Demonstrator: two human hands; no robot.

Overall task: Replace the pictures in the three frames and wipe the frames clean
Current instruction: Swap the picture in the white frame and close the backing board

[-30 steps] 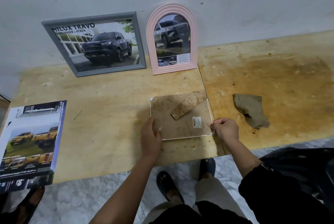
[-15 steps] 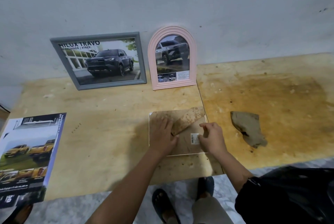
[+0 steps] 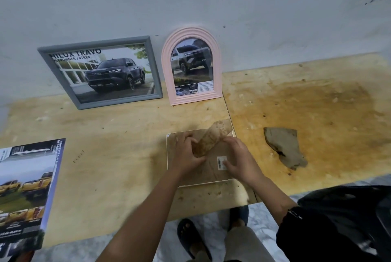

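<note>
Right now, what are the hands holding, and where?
Left hand grips the back stand at its lower end; right hand presses the backing beside the sticker.

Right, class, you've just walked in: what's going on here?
A person works on a face-down frame: left hand grips its back stand, right hand rests on the backing by the sticker. A grey frame and a pink arched frame, holding truck pictures, lean against the wall. A cloth lies nearby.
</note>
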